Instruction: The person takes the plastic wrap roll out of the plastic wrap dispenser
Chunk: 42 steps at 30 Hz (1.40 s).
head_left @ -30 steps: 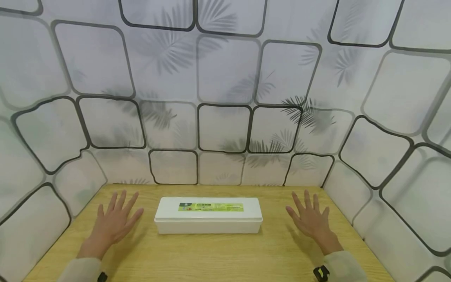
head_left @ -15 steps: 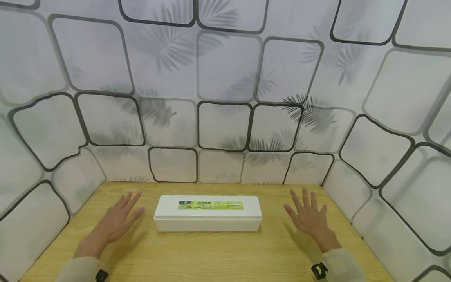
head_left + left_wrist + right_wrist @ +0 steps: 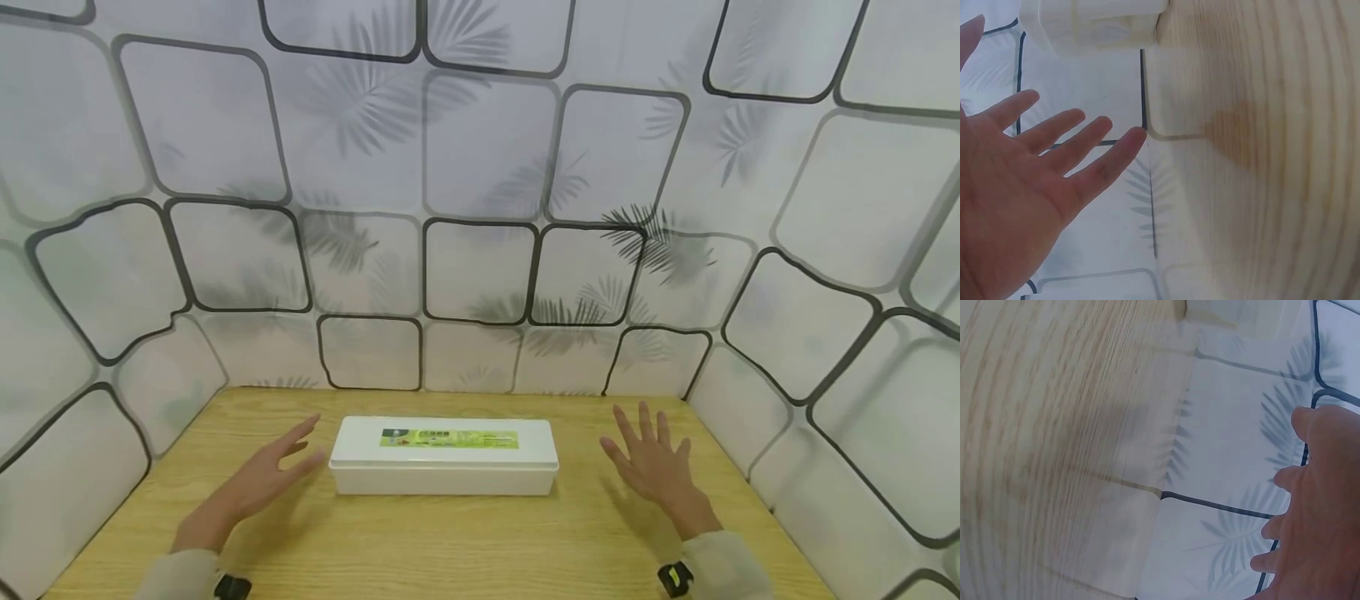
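Note:
A long white lidded box (image 3: pixel 444 467) with a green printed label on its lid sits on the wooden table, between the two hands. The left hand (image 3: pixel 262 479) is just left of the box, turned on its side with fingers extended and nothing in them. In the left wrist view the palm of the left hand (image 3: pixel 1029 181) shows, fingers spread, with a corner of the box (image 3: pixel 1097 25) above. To the right of the box, the right hand (image 3: pixel 652 462) is palm down with spread fingers, holding nothing. Its fingers appear at the right edge of the right wrist view.
The light wooden table (image 3: pixel 420 550) runs up to a patterned cloth backdrop (image 3: pixel 480 275) with dark outlined squares and leaf prints. Similar cloth walls close off the left and right sides. A dark band with a small device (image 3: pixel 675 578) is on each wrist.
The left hand has rolled from palm down onto its side and come closer to the box's left end. The right hand has shifted slightly toward the box. The box stays put.

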Motion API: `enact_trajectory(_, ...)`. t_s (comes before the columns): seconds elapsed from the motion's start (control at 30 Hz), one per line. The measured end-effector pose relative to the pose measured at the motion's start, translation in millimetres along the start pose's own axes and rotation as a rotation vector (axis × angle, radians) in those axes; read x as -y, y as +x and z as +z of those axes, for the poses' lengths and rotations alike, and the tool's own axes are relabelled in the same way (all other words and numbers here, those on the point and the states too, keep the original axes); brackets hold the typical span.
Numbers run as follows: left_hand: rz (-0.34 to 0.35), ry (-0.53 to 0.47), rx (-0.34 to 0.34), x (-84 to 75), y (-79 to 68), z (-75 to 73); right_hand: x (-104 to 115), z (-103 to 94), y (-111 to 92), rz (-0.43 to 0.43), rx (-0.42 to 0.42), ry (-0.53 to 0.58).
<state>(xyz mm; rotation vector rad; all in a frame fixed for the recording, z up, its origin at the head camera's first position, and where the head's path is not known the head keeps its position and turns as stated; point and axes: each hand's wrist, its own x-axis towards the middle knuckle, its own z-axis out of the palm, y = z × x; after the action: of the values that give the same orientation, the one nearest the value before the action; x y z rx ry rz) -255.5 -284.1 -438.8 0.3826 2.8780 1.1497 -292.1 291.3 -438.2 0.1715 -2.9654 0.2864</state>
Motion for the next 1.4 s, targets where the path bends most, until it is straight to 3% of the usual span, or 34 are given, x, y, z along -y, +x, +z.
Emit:
enact_trajectory(0.27,0.109,-0.085,-0.020,5.9,6.6,9.1,4.1,3.4,1.5,-0.009,-0.008,0.017)
enact_trajectory(0.4,0.164,-0.194,-0.005,9.3,10.3,13.0,7.2,4.8,3.5,-0.016,-0.013,0.022)
enact_trajectory(0.57,0.177,-0.327,0.033,12.7,12.6,17.9,15.6,2.6,4.8,-0.016,0.004,0.033)
enact_trajectory(0.83,0.170,-0.353,0.027,10.6,14.2,22.7,28.0,-0.9,8.6,-0.033,0.004,0.047)
enact_trajectory(1.17,0.047,-0.475,0.041,6.2,15.3,25.6,45.9,-1.9,15.7,-0.076,-0.012,0.062)
enact_trajectory(1.4,0.031,-0.473,0.049,5.9,14.9,27.4,62.1,0.0,21.7,-0.138,0.005,0.113)
